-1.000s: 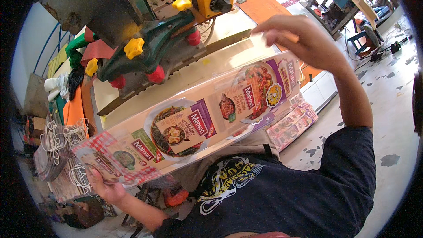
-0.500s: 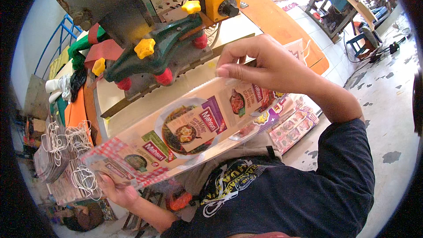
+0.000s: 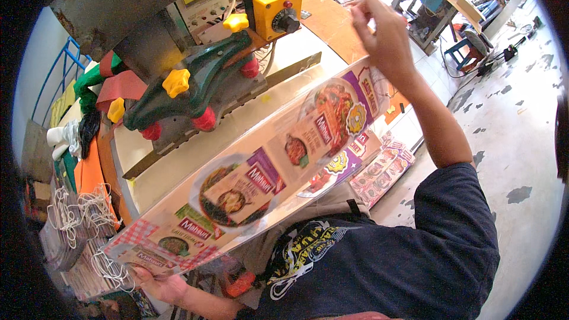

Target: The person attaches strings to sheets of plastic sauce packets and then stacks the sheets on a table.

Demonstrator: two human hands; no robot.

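Pinching a long printed sheet (image 3: 284, 157) at its lower-left end with the closed left hand (image 3: 163, 287); holding the right hand (image 3: 381, 35) half-curled by the upper-right end, unclear whether gripping anything.

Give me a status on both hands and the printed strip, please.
Left hand holding printed strip at its left end. Right hand raised by far end, contact unclear. Strip slanted, print showing. Yellow-knobbed machine just beyond it.

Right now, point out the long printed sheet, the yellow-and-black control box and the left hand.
Long printed sheet (image 3: 252, 169): head view, middle of its printed face.
Yellow-and-black control box (image 3: 268, 12): head view, yellow front panel.
Left hand (image 3: 161, 286): head view, middle of the hand.
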